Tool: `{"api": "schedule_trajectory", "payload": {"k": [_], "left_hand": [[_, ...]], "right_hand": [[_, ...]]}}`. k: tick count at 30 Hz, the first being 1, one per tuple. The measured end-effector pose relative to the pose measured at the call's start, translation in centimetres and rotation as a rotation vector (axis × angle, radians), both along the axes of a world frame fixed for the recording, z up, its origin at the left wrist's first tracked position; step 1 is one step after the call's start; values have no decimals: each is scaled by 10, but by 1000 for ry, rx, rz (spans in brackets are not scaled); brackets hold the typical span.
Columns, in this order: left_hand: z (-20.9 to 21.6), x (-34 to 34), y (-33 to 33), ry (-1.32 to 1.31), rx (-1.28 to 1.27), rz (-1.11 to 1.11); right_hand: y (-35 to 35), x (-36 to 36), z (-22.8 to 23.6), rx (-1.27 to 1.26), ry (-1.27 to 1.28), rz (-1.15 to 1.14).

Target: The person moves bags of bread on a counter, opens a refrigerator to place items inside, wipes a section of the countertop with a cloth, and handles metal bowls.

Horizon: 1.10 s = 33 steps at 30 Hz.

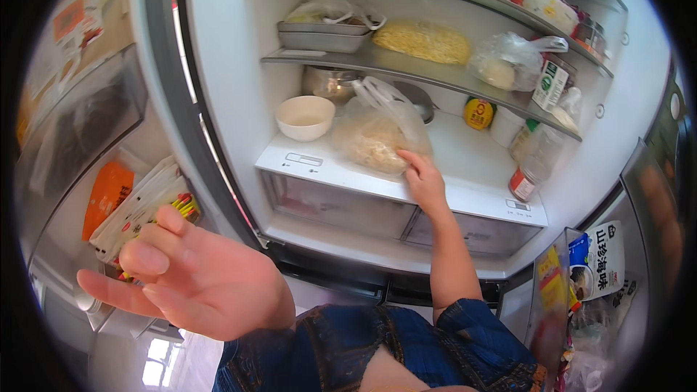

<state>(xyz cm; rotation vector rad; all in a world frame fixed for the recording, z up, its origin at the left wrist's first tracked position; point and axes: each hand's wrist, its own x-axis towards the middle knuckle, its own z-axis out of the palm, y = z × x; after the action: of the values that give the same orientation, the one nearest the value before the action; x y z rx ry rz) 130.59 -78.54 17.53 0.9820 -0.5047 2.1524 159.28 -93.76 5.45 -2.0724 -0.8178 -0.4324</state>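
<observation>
A clear plastic bag with pale, lumpy food inside rests on the lowest open shelf of a fridge, its handles loosely bunched at the top. My right hand reaches in from below and grips the bag's near right side; its thumb is partly hidden. Close to the camera at the left, my left hand is raised with loosely bent fingers apart and nothing in them. Behind it is the open left door with packets. Just left of the bag stands a white bowl, and a metal pot sits behind.
The shelf above holds metal trays, a bag of yellow noodles and a tied bag. A jar stands at the lower shelf's right. Clear drawers lie below. Packets fill the right door.
</observation>
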Motion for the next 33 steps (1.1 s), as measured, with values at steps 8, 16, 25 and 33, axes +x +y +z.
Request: {"api": "schedule_trajectory", "payload": {"k": [8,16,25,33], "left_hand": [[44,17,0,332,569,321],[114,25,1,69,790,467],[127,35,13,58,622,443],[104,30,13,208,459,471]], "right_hand": [[-3,11,-9,-4,-1,-28],[7,11,-6,15,-19,28],[-1,14,-5,64,-18,10],[4,19,-6,26,21,28]]}}
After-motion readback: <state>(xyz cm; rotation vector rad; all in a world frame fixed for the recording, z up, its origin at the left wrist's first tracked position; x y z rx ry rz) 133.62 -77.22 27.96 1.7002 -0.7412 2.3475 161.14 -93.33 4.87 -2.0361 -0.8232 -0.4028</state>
